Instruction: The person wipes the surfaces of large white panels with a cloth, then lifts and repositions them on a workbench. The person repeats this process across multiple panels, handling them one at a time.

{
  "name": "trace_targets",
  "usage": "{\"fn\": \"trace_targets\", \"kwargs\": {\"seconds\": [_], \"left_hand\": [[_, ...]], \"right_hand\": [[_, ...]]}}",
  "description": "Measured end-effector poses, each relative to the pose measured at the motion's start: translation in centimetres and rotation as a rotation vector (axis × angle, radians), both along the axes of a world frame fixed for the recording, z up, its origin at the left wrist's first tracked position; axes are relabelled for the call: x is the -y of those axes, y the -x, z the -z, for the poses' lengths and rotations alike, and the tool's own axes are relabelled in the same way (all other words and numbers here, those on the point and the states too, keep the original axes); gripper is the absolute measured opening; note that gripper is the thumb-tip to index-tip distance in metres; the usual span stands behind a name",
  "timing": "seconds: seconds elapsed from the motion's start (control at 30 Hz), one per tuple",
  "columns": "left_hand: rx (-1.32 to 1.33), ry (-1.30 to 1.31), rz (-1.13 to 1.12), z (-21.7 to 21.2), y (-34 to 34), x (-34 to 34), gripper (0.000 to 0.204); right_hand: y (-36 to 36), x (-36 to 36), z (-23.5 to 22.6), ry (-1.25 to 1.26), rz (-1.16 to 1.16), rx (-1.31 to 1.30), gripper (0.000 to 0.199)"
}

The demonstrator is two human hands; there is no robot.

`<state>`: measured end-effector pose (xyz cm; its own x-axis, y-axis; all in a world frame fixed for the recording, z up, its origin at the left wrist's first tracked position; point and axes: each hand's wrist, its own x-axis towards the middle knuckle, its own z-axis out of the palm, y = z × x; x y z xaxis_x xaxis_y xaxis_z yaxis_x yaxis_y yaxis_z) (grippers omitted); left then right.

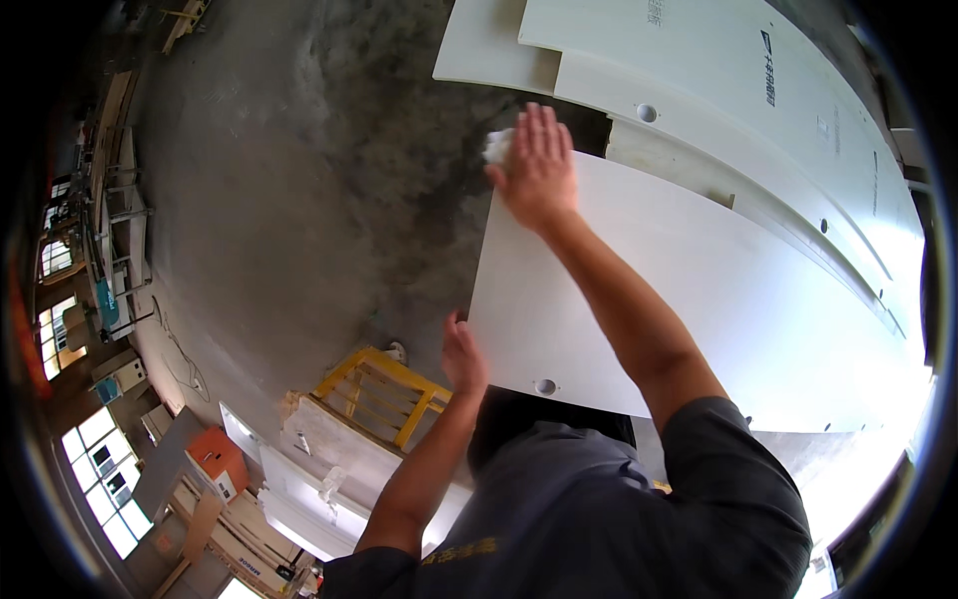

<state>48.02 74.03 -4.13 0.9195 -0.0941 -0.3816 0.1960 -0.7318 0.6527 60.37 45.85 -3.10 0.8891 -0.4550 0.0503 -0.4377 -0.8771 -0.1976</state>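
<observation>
A large white panel (649, 290) lies in front of me, with a round hole near its front edge. Stretched out over its far left corner is my right hand (540, 175), palm down with the fingers extended. A crumpled white cloth (497, 147) pokes out beside the thumb, past the panel's edge; the rest is hidden under the palm. Just off the panel's left edge, near its front corner, my left hand (464, 357) is raised. Its fingers are loosely bent, a little blurred, and nothing shows in them.
Beyond the panel, more white panels (699, 80) with holes and dark printing lie stacked. A yellow frame (384, 389) stands at lower left, near white boards (309, 499) and an orange box (217, 461). Grey concrete floor (279, 200) stretches left toward a rack (125, 230).
</observation>
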Motion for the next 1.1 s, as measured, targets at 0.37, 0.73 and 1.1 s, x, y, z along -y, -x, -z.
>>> {"fn": "trace_targets", "kwargs": {"seconds": [0.37,0.73,1.1], "left_hand": [[0.092,0.153,0.05,1.9,0.1,-2.2,0.044],[0.247,-0.003,0.093,4.1,-1.2,-3.4,0.039],[0.12,0.146,0.216,2.2,-1.4,-2.7,0.038]], "right_hand": [[20.4,15.2,1.3,0.024,0.333,-0.044,0.082],[21.5,7.3,0.0,-0.028,0.435,-0.073,0.073],[43.3,26.8,1.1,0.275,1.172,-0.036,0.084]]}}
